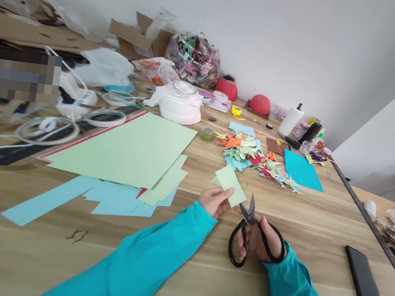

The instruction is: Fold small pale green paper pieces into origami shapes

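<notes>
Between the thumb and fingers of my left hand (215,202) is a small piece of pale green paper (232,185), with another green corner showing behind it. My right hand (261,241) holds black-handled scissors (250,214), their blades spread and pointing at the lower right corner of the paper. Whether the blades touch it I cannot tell. Beyond my hands lies a heap of cut and folded paper pieces (246,149) in green, blue, orange and red. To the left are large pale green sheets (124,150) over cut light blue paper (114,200).
A black phone (369,291) lies at the right. Behind the heap are a turquoise sheet (303,170), a roll of tape (207,133) and a white bottle (291,120). White cables (49,131), a cardboard box (139,38) and a bag of colourful bits (194,59) fill the left and back.
</notes>
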### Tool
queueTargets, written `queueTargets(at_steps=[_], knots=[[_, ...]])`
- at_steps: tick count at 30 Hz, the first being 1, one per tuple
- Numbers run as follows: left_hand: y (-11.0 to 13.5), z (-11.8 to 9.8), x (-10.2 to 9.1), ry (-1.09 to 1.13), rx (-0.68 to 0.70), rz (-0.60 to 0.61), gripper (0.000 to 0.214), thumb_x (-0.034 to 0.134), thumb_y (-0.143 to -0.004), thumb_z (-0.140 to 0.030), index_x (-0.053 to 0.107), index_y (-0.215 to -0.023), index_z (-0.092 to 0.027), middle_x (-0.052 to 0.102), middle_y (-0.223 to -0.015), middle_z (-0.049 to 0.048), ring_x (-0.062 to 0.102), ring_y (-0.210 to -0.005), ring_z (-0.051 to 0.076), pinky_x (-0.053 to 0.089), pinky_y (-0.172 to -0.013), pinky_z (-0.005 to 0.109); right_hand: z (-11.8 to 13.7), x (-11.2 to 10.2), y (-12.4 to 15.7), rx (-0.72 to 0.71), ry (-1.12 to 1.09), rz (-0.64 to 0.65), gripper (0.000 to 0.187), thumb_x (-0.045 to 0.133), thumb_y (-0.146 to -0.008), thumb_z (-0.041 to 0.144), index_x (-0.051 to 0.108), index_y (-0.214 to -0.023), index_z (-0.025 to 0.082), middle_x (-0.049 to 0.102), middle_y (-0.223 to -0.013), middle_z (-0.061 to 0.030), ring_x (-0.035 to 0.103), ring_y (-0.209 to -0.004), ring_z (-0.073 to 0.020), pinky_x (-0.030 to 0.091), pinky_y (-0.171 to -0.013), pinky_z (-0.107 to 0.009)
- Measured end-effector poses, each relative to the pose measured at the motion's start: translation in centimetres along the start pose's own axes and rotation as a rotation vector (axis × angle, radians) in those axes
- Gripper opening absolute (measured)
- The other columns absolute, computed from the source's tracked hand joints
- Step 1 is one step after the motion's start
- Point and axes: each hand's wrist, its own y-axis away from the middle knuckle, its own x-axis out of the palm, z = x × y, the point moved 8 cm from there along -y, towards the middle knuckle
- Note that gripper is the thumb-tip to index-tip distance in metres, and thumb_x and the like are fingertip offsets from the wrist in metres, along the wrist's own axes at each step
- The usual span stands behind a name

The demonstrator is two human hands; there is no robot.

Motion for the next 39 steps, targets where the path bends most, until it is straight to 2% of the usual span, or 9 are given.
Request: queueTargets(at_steps=[8, 12, 20, 25, 27, 30, 32, 35, 39], knots=[[-0.1, 0.4, -0.6, -0.090, 0.027, -0.037, 0.028, 0.080, -0.049, -0.029, 0.058, -0.047, -0.011, 0.063, -0.048, 0.0032, 0.055, -0.041, 0.010, 0.045, -0.039, 0.019, 0.5, -0.4, 0.1, -0.049, 0.037, -0.072, 0.073, 0.049, -0.073, 0.062, 0.029, -0.132, 0.023, 0.059, -0.067, -0.0013, 0.055, -0.050, -0.0144, 0.041, -0.045, -0.025], [-0.1, 0.4, -0.6, -0.156, 0.051, -0.029, 0.034, 0.079, -0.049, -0.034, 0.055, -0.041, -0.012, 0.059, -0.043, 0.0018, 0.051, -0.038, 0.009, 0.043, -0.039, 0.019, 0.3, -1.1, 0.0, -0.047, 0.039, -0.133, 0.070, 0.049, -0.074, 0.061, 0.033, -0.131, 0.022, 0.059, -0.065, -0.0018, 0.055, -0.049, -0.0147, 0.042, -0.046, -0.027], [-0.1, 0.2, -0.3, -0.024, 0.107, 0.004, 0.028, 0.079, -0.050, -0.032, 0.060, -0.048, -0.011, 0.064, -0.057, 0.0024, 0.061, -0.058, 0.013, 0.052, -0.057, 0.024, 1.0, -1.3, 0.1, -0.068, -0.040, -0.169, 0.067, 0.046, -0.076, 0.060, 0.033, -0.131, 0.025, 0.058, -0.064, -0.0003, 0.054, -0.048, -0.0146, 0.044, -0.049, -0.029], [-0.7, 1.3, -0.2, 0.160, -0.055, 0.090, 0.042, 0.067, -0.068, -0.027, 0.042, -0.037, -0.015, 0.064, -0.057, 0.0056, 0.065, -0.081, 0.018, 0.052, -0.081, 0.030, 1.1, -1.2, 0.1, -0.062, -0.060, -0.178, 0.065, 0.043, -0.077, 0.061, 0.032, -0.131, 0.027, 0.058, -0.064, 0.0006, 0.053, -0.046, -0.0150, 0.044, -0.050, -0.032], [-0.6, 1.8, -0.2, 0.204, -0.136, 0.077, 0.036, 0.063, -0.073, -0.026, 0.046, -0.043, -0.015, 0.065, -0.059, 0.0055, 0.065, -0.085, 0.018, 0.051, -0.084, 0.030, 1.1, -1.3, 0.1, -0.062, -0.065, -0.181, 0.064, 0.043, -0.077, 0.061, 0.031, -0.131, 0.029, 0.058, -0.065, 0.0007, 0.053, -0.046, -0.0150, 0.044, -0.050, -0.032], [-0.2, 1.9, 0.3, 0.217, -0.166, 0.094, 0.013, 0.064, -0.072, -0.025, 0.061, -0.071, -0.013, 0.070, -0.078, 0.0077, 0.065, -0.085, 0.019, 0.053, -0.080, 0.031, 0.9, -1.5, 0.1, -0.054, -0.056, -0.176, 0.062, 0.042, -0.078, 0.060, 0.032, -0.131, 0.028, 0.059, -0.067, 0.0002, 0.053, -0.047, -0.0146, 0.044, -0.050, -0.030], [0.1, 1.7, 0.7, 0.189, -0.131, 0.128, 0.023, 0.068, -0.069, -0.028, 0.061, -0.085, -0.012, 0.070, -0.085, 0.0090, 0.066, -0.083, 0.020, 0.055, -0.073, 0.030, 0.6, -1.5, 0.1, -0.042, -0.054, -0.155, 0.062, 0.043, -0.078, 0.059, 0.032, -0.131, 0.027, 0.059, -0.068, -0.0002, 0.054, -0.048, -0.0140, 0.043, -0.050, -0.029], [0.3, 1.7, 1.0, 0.064, -0.080, 0.151, 0.032, 0.074, -0.062, -0.030, 0.063, -0.085, -0.010, 0.070, -0.079, 0.0099, 0.066, -0.073, 0.020, 0.054, -0.057, 0.025, 0.3, -1.1, 0.0, -0.026, -0.060, -0.104, 0.063, 0.046, -0.078, 0.058, 0.031, -0.131, 0.027, 0.060, -0.069, -0.0003, 0.055, -0.049, -0.0133, 0.043, -0.051, -0.027], [0.3, 1.9, 0.7, -0.051, -0.085, 0.118, 0.027, 0.076, -0.057, -0.026, 0.066, -0.074, -0.007, 0.070, -0.072, 0.0110, 0.064, -0.064, 0.018, 0.050, -0.047, 0.021, 0.1, -0.8, 0.1, -0.005, -0.048, -0.077, 0.066, 0.050, -0.075, 0.059, 0.033, -0.129, 0.025, 0.060, -0.070, -0.0013, 0.055, -0.050, -0.0139, 0.043, -0.051, -0.027]])
